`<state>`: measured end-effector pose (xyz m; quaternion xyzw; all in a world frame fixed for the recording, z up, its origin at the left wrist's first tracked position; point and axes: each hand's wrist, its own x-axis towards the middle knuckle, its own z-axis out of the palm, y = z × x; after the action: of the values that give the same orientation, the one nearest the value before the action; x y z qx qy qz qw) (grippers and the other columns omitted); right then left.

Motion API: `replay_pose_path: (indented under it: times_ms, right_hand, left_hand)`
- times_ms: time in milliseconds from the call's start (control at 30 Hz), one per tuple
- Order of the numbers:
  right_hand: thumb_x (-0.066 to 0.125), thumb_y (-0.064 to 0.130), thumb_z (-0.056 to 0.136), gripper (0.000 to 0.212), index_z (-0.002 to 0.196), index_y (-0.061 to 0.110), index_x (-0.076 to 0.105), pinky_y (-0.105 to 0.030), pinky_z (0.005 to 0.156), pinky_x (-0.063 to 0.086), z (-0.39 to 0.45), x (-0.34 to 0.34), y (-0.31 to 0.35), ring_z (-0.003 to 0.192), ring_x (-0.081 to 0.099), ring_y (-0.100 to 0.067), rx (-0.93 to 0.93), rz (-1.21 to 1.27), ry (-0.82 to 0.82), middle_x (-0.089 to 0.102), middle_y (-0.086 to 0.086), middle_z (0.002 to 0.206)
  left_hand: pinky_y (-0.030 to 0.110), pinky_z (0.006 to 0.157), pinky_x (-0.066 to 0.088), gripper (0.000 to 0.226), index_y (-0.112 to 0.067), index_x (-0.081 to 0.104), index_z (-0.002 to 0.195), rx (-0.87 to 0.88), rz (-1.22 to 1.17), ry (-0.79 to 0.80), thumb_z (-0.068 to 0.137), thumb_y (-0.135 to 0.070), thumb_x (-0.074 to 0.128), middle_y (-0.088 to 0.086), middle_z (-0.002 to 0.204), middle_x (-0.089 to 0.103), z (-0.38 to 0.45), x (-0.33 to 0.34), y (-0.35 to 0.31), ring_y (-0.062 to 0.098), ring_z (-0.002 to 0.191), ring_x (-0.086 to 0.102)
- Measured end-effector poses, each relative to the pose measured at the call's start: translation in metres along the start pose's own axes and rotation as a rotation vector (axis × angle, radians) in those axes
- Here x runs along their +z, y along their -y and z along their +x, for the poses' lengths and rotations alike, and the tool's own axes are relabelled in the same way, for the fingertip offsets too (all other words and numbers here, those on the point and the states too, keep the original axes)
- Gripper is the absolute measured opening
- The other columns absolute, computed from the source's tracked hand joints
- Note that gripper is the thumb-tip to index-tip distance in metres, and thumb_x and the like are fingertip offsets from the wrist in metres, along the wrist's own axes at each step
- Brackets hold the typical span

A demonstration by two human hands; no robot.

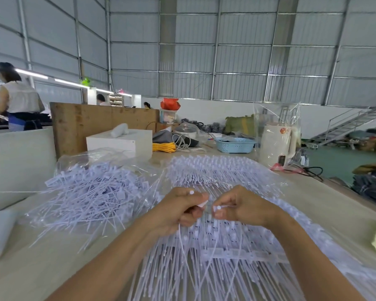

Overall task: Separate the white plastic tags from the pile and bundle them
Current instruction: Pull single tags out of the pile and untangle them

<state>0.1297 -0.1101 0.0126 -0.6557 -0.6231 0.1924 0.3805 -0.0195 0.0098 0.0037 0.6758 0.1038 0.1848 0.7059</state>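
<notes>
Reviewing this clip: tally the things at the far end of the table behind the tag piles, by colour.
White: 2, the box and the kettle in clear wrap
Blue: 1, the perforated basket
Yellow: 1, the coiled cord
Total: 4

The near ends of the tag pile [215, 268] are cut off by the bottom edge; fingertips [201, 206] are blurred.
</notes>
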Motion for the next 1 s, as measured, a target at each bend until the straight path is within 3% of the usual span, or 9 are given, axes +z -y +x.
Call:
replay_pose_path:
  times_ms: [167, 300, 433, 533, 600, 733, 833, 867, 1000]
  right_hand:
    - [0.055, 0.012, 0.093, 0.017, 0.097, 0.012, 0.072, -0.015, 0.046, 0.031, -0.010, -0.018, -0.017, 0.049, 0.036, -0.008, 0.051, 0.268, -0.355, 0.045, 0.007, 0.054]
    - [0.053, -0.002, 0.083, 0.035, 0.115, 0.005, 0.065, -0.019, 0.052, 0.040, -0.008, -0.019, -0.023, 0.057, 0.044, -0.013, 0.035, 0.750, -0.260, 0.049, -0.005, 0.075]
    - [0.054, -0.005, 0.077, 0.042, 0.119, 0.000, 0.060, -0.021, 0.054, 0.044, -0.005, -0.007, -0.015, 0.057, 0.049, -0.013, 0.025, 0.832, -0.061, 0.055, -0.007, 0.085]
    - [0.056, -0.009, 0.086, 0.029, 0.109, 0.004, 0.066, -0.023, 0.058, 0.046, -0.001, 0.007, -0.003, 0.063, 0.053, -0.018, 0.012, 0.431, 0.055, 0.065, -0.006, 0.083]
    - [0.060, -0.008, 0.085, 0.023, 0.102, 0.006, 0.067, -0.025, 0.060, 0.048, 0.002, 0.015, 0.002, 0.061, 0.056, -0.016, -0.006, 0.246, 0.046, 0.065, -0.014, 0.086]
    - [0.066, -0.006, 0.082, 0.045, 0.120, 0.014, 0.053, -0.024, 0.055, 0.050, 0.008, 0.021, 0.005, 0.053, 0.059, -0.013, 0.119, 0.246, -0.036, 0.058, -0.016, 0.095]
    - [0.066, 0.011, 0.087, 0.010, 0.094, 0.004, 0.063, -0.020, 0.049, 0.042, 0.008, 0.022, 0.007, 0.046, 0.051, -0.009, 0.145, 0.056, -0.026, 0.057, -0.007, 0.069]
    - [0.063, 0.014, 0.090, 0.014, 0.082, 0.003, 0.064, -0.019, 0.048, 0.038, 0.008, 0.023, 0.004, 0.044, 0.047, -0.008, 0.133, 0.004, -0.015, 0.055, -0.005, 0.060]
    - [0.055, 0.014, 0.094, 0.024, 0.086, -0.003, 0.069, -0.029, 0.059, 0.029, 0.010, 0.027, 0.002, 0.059, 0.037, -0.022, 0.078, -0.096, -0.075, 0.057, -0.036, 0.077]
  left_hand:
    - [0.011, 0.026, 0.022, 0.019, -0.010, 0.047, 0.069, 0.110, -0.624, -0.005, 0.078, -0.024, 0.054, -0.004, 0.045, 0.044, 0.002, -0.015, -0.016, 0.000, 0.025, 0.028]
    - [0.011, 0.026, 0.023, 0.012, -0.002, 0.053, 0.089, 0.046, -0.924, -0.071, 0.088, -0.009, 0.043, 0.003, 0.055, 0.054, 0.011, -0.025, -0.007, 0.002, 0.025, 0.032]
    - [0.014, 0.028, 0.034, 0.013, 0.001, 0.053, 0.102, -0.199, -0.566, -0.158, 0.094, -0.003, 0.044, 0.014, 0.059, 0.060, 0.018, -0.017, 0.008, 0.006, 0.031, 0.042]
    - [0.016, 0.034, 0.036, 0.046, -0.006, 0.063, 0.084, -0.246, -0.229, -0.030, 0.082, -0.053, 0.061, 0.011, 0.061, 0.059, 0.017, -0.001, 0.013, 0.009, 0.039, 0.047]
    - [0.016, 0.037, 0.037, 0.057, -0.009, 0.068, 0.077, -0.153, 0.040, -0.077, 0.069, -0.065, 0.066, 0.011, 0.059, 0.063, 0.013, 0.008, 0.015, 0.010, 0.040, 0.047]
    - [0.016, 0.039, 0.037, 0.025, -0.001, 0.064, 0.083, 0.059, 0.236, -0.305, 0.087, -0.025, 0.067, 0.000, 0.043, 0.055, 0.009, 0.007, 0.019, 0.007, 0.036, 0.046]
    - [0.015, 0.039, 0.035, 0.026, 0.000, 0.062, 0.073, 0.112, 0.364, -0.375, 0.091, -0.020, 0.063, -0.001, 0.039, 0.051, 0.009, 0.006, 0.019, 0.009, 0.034, 0.044]
    - [0.015, 0.040, 0.035, 0.030, -0.004, 0.059, 0.067, 0.113, 0.403, -0.370, 0.091, -0.021, 0.062, -0.001, 0.039, 0.051, 0.008, 0.007, 0.019, 0.010, 0.034, 0.044]
    - [0.015, 0.037, 0.033, 0.034, -0.006, 0.053, 0.062, 0.070, 0.400, -0.295, 0.093, -0.019, 0.060, -0.004, 0.039, 0.052, 0.005, 0.009, 0.018, 0.006, 0.032, 0.043]
